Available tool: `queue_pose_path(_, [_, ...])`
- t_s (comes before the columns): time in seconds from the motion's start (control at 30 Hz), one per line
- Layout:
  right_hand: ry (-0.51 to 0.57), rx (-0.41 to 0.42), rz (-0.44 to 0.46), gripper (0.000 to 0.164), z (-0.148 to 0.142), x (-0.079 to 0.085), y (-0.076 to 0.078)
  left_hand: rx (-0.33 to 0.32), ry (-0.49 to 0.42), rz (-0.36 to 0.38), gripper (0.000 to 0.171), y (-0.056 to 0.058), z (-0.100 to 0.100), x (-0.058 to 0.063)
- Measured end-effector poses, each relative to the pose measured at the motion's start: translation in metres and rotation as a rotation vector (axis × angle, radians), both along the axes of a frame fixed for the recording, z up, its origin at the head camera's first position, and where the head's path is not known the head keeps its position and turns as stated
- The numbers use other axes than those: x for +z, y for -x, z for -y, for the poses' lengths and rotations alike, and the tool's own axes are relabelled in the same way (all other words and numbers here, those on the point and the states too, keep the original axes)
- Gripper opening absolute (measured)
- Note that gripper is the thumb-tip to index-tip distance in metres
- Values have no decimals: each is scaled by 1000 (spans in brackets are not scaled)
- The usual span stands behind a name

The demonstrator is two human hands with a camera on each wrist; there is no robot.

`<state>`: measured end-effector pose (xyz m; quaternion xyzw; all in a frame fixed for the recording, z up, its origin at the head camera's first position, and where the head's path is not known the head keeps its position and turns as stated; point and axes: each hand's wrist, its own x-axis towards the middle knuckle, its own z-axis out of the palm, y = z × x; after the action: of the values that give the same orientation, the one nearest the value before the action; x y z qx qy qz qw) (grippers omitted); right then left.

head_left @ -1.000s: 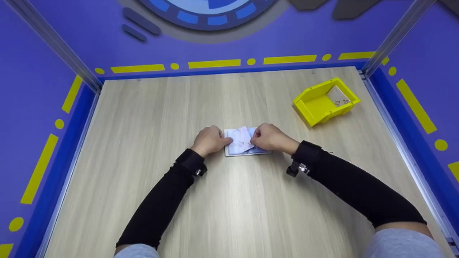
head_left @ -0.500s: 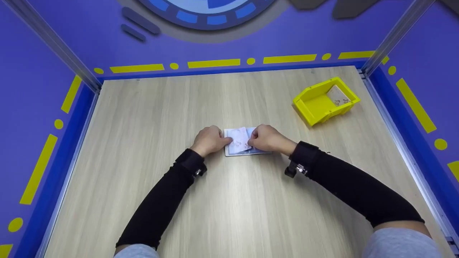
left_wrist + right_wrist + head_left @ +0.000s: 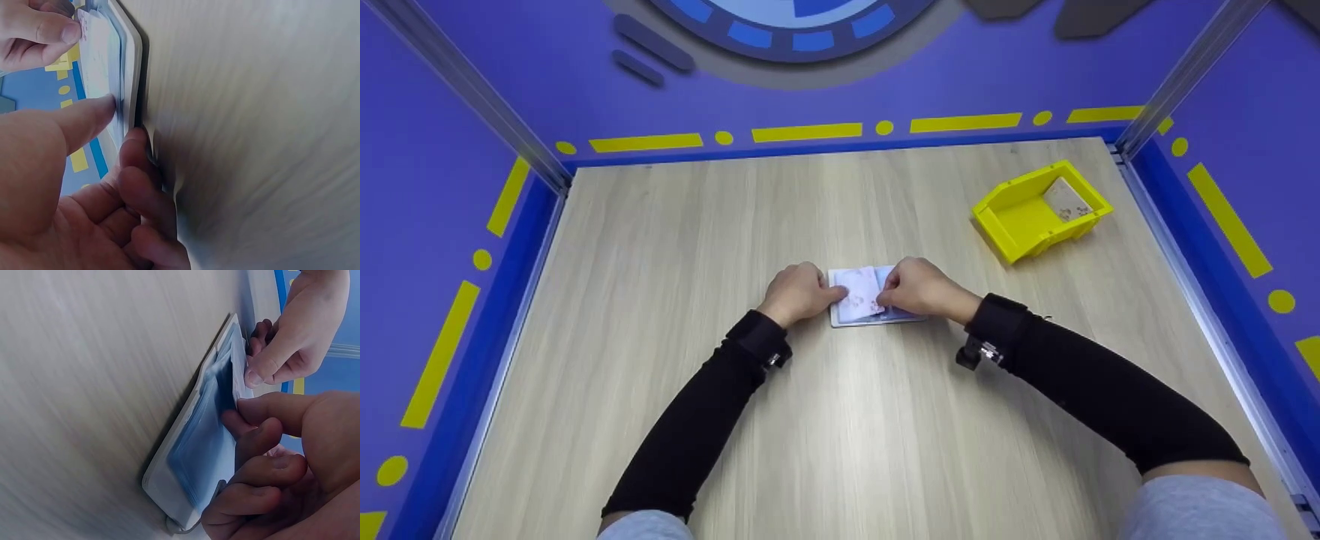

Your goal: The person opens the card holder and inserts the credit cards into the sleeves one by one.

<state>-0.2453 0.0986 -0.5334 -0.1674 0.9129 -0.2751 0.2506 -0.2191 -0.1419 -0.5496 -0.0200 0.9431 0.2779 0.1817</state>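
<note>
A small card holder (image 3: 877, 322) with a pale cover lies opened out mid-table; its bluish clear sleeves (image 3: 197, 439) show in the right wrist view. Over its left half lies a pale card (image 3: 859, 289) with small pinkish-brown prints. My left hand (image 3: 799, 292) grips the holder's left end, thumb on top and fingertips at the cover's edge (image 3: 132, 56). With thumb and index finger, my right hand (image 3: 922, 289) pinches the card's right edge, slightly raised above the sleeves. The remaining right fingers curl over the holder's right half.
At the back right stands a yellow bin (image 3: 1024, 221) with a pale printed card (image 3: 1066, 201) leaning inside. Blue-purple panels (image 3: 810, 97) wall the wooden table (image 3: 697, 217) at the back and both sides.
My right hand has shifted slightly left with the card's edge. The card has turned a little and now sits squarer over the holder's left half. My left hand stays in place.
</note>
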Motion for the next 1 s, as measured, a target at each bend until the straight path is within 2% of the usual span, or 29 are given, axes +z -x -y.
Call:
queue_pose_path(0.4, [-9,11,2,27,8,-1,-2,-5,10,-27,60,-1,-1,0])
queue_pose_path(0.73, [-71,78,6,42,15,-1,-4,-3,21,-14,59,-1,-2,1])
queue_pose_path(1.0, [-76,101,-19,40,14,-2,-5,0,18,-18,59,-1,-2,1])
